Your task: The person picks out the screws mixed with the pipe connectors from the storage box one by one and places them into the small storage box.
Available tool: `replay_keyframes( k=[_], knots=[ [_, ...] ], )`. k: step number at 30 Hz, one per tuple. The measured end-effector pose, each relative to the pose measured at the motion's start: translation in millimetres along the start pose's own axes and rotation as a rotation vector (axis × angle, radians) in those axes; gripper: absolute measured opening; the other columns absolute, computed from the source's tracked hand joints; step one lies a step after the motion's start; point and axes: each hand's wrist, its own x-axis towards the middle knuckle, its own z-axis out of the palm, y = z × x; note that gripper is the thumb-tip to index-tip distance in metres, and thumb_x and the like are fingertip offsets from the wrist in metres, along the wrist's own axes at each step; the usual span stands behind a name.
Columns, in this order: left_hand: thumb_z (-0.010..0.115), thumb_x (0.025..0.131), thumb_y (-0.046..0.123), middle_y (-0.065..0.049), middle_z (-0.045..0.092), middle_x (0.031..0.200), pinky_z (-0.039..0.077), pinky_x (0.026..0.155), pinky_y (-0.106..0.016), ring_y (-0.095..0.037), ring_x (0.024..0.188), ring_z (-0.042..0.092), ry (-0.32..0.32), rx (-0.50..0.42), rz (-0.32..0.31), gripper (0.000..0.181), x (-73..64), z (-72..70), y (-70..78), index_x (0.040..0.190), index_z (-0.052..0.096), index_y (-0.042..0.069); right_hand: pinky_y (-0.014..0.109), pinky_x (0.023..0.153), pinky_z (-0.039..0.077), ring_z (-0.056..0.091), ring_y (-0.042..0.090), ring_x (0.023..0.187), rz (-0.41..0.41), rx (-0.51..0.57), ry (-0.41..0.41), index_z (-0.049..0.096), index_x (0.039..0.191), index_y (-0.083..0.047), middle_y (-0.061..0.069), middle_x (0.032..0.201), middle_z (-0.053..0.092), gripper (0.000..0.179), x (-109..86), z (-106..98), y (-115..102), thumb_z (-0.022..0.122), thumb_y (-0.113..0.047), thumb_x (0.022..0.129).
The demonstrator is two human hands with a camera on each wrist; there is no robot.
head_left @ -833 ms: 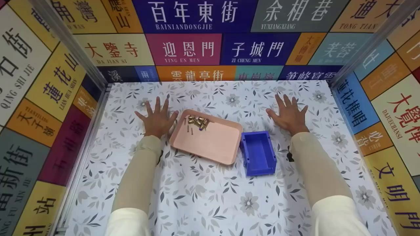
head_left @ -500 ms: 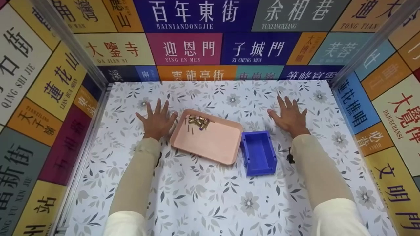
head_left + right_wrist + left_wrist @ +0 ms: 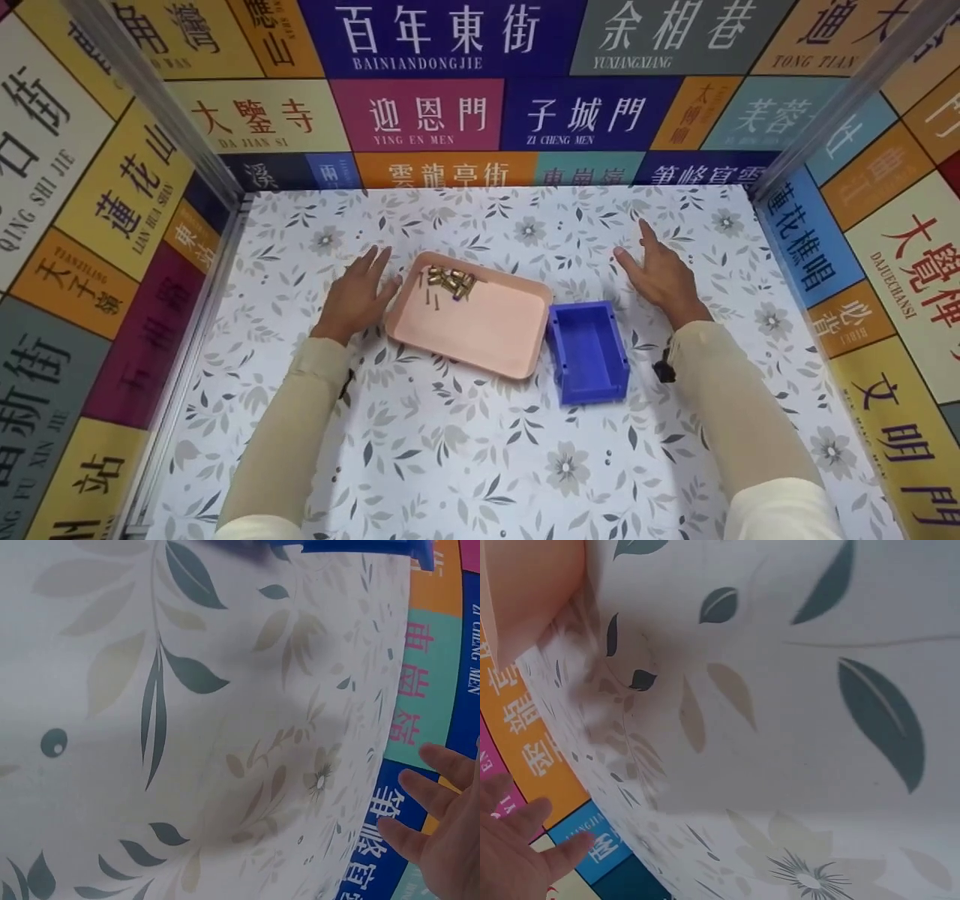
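My left hand [image 3: 355, 295] is just left of a pink tray [image 3: 472, 341], its fingers extended and holding nothing; whether it touches the rim I cannot tell. In the tray's far left corner lie several brass-coloured metal pieces [image 3: 452, 282] and a few thin screws or nails [image 3: 436, 301]. Right of the tray stands a blue open-topped bin [image 3: 589, 351]. My right hand [image 3: 661, 277] is beyond and to the right of that bin, apart from it, fingers straight and nothing held. Each wrist view catches part of its hand, the left [image 3: 521, 844] and the right [image 3: 442, 821].
A white cloth with a leaf-and-flower print [image 3: 480, 450] covers the table. Panels printed with place names [image 3: 427, 112] wall in the back and both sides. Metal posts [image 3: 825, 97] stand at the rear corners.
Both hands were spread flat with fingers wide. Now each has turned partly onto its side with fingers closer together, and the left has drawn slightly nearer me. The tray and bin stay put.
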Motion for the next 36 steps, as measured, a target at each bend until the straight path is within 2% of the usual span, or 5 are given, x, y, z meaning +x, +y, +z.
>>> replay_keyframes(
  k=[6,10,18,28,36],
  knots=[
    [0.043,0.107,0.046,-0.015,0.034,0.165,0.035,0.118,-0.058,-0.042,0.149,0.037,0.038,-0.008,0.119,0.065,-17.0,2.1,3.0,0.162,0.030,0.015,0.070,0.108,0.035,0.049,0.049,0.136,-0.009,0.067,0.031,0.002,0.166,-0.027,0.019,0.154,0.050,0.094,-7.7,-1,-1,0.031,-0.080,0.094],
    [0.047,0.105,0.045,-0.014,0.037,0.164,0.038,0.113,-0.064,-0.047,0.146,0.038,0.066,0.045,0.170,0.064,-28.4,7.5,9.2,0.161,0.035,0.015,0.070,0.106,0.037,0.051,0.045,0.136,-0.032,0.094,0.053,0.005,0.166,-0.028,0.018,0.153,0.052,0.091,-15.1,2,-2,0.033,-0.078,0.096],
    [0.043,0.105,0.055,-0.005,0.023,0.171,0.033,0.108,-0.077,-0.043,0.154,0.026,-0.010,0.088,0.138,0.069,-43.4,24.4,19.1,0.165,0.020,0.029,0.069,0.104,0.039,0.054,0.042,0.134,-0.082,0.145,0.085,0.012,0.166,-0.026,0.018,0.151,0.054,0.086,-26.9,7,-9,0.038,-0.073,0.098],
    [0.034,0.105,0.061,-0.005,0.015,0.173,0.026,0.111,-0.079,-0.045,0.156,0.018,-0.080,0.100,0.087,0.068,-48.5,38.1,16.2,0.165,0.019,0.032,0.068,0.104,0.041,0.056,0.041,0.133,-0.135,0.184,0.104,0.018,0.165,-0.027,0.016,0.148,0.057,0.080,-33.2,16,-21,0.042,-0.067,0.100],
    [0.030,0.105,0.062,-0.003,0.014,0.173,0.021,0.113,-0.079,-0.043,0.157,0.016,-0.112,0.055,0.087,0.068,-55.3,41.2,16.7,0.165,0.021,0.030,0.067,0.103,0.043,0.058,0.041,0.130,-0.187,0.256,0.112,0.023,0.164,-0.023,0.017,0.146,0.059,0.076,-38.7,23,-30,0.046,-0.061,0.102]
  ],
)
